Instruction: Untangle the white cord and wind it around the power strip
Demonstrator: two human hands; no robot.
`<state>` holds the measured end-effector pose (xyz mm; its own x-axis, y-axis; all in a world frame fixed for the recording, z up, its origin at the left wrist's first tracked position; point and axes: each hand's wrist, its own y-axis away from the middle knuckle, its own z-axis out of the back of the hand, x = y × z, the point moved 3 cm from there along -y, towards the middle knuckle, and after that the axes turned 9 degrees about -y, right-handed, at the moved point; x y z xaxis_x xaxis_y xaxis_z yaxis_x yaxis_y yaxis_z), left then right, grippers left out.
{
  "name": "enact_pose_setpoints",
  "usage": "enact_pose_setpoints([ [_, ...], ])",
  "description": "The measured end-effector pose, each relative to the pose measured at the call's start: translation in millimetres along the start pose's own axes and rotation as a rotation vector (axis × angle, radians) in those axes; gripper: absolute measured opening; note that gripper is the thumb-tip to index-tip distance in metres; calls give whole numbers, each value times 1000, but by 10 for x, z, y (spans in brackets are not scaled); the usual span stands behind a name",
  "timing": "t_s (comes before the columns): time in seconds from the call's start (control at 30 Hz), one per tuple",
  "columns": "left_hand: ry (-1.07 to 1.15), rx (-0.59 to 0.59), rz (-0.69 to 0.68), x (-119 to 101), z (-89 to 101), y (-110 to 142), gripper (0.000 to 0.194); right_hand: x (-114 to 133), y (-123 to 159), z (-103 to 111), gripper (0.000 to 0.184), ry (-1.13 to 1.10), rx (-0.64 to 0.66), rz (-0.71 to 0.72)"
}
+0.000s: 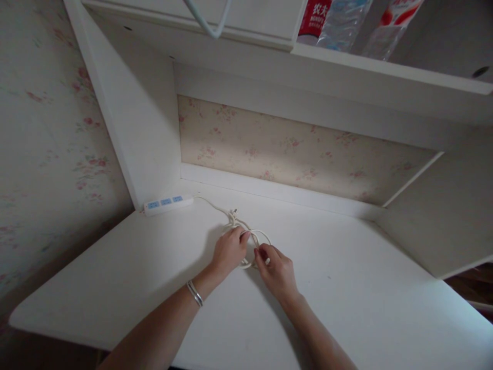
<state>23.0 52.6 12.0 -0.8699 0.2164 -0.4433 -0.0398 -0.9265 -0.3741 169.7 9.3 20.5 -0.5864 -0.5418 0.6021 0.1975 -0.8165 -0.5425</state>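
Note:
A looped white cable (264, 234) lies bunched near the middle of the white desk. My left hand (230, 250) is closed around the left part of the loops, its fingertips partly hidden behind the hand. On the right side of the bundle, my right hand (278, 270) pinches a strand between thumb and fingers. A small pale cable end (267, 261) shows beside its thumb. At the top of the bundle a plug with metal prongs (233, 211) sticks up. From there the cable runs left to a white power strip (168, 204) with blue socket faces.
The white desk (346, 298) has a rounded front-left corner. Side panels and a low back board (277, 188) enclose it. Overhead, a shelf (385, 69) holds several plastic bottles (342, 23), next to a cupboard front with a pale handle (211, 25).

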Motion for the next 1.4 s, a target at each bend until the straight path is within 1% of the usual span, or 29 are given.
enact_pose_setpoints([
  [0.07, 50, 6, 15, 25, -29, -25, 33, -18, -13, 0, 17, -122, -14, -65],
  [0.1, 69, 7, 24, 35, -40, -37, 34, -42, -21, -3, 18, -201, -35, -130],
  [0.17, 85, 1, 47, 50, -49, -56, 34, -110, -34, -25, 27, -385, -83, -293],
  [0.23, 77, -12, 60, 56, -44, -64, 33, -171, -45, -68, 35, -573, -94, -419],
  [0.33, 71, -21, 50, 52, -31, -60, 31, -208, -63, -116, 35, -772, -62, -481],
  [0.47, 77, -6, 50, 41, -23, -45, 30, -209, -60, -128, 39, -920, -6, -553],
  [0.53, 71, 5, 46, 29, -20, -37, 30, -205, -56, -125, 38, -929, 4, -582],
  [0.63, 45, 19, 37, 9, -10, -23, 31, -209, -57, -124, 38, -856, 4, -608],
  [0.73, 28, 31, 42, 2, 1, -13, 31, -218, -64, -130, 42, -786, 56, -622],
  [0.83, 42, 36, 55, 7, -1, -15, 29, -204, -75, -103, 44, -780, 101, -604],
  [1.03, 79, -16, 60, 43, -19, -55, 28, -84, -103, -13, 27, -914, 173, -522],
  [1.13, 99, -42, 78, 82, -19, -85, 29, -65, -111, 15, 27, -994, 161, -532],
  [1.23, 141, -54, 91, 111, -20, -107, 28, -76, -113, 18, 27, -1041, 182, -541],
  [1.3, 151, -58, 91, 110, -21, -109, 29, -89, -114, 18, 27, -1024, 168, -532],
  [1.4, 138, -47, 85, 86, -25, -96, 31, -107, -103, -2, 39, -944, 128, -564],
])
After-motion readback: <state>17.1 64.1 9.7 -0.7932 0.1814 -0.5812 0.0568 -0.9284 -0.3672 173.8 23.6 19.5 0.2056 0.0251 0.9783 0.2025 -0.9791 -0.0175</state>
